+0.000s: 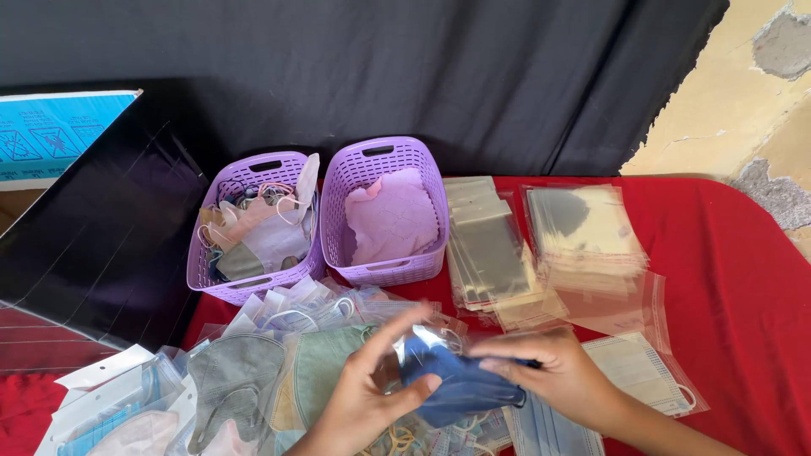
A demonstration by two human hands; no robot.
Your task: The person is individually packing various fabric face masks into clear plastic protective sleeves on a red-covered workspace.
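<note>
Risk: the thin clear plastic sleeve (427,342) could crumple or slip off the folded dark blue fabric face mask (460,388), since both hands pinched near one edge only. Mask sat low over the red-clothed desk (726,279), in front of the two lilac plastic baskets (384,160), above the loose pile of bagged masks (253,363). Left hand (372,384) curled, thumb and fingers closed on sleeve and mask. Right hand (562,376) flat-ish, fingertips closed on the mask's right end.

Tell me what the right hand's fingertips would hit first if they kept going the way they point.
The right hand points leftward, its fingertips already on the dark blue mask. Pushed further, they would likely meet the left hand gripping the mask's other side, though depth is hard to judge.
</note>
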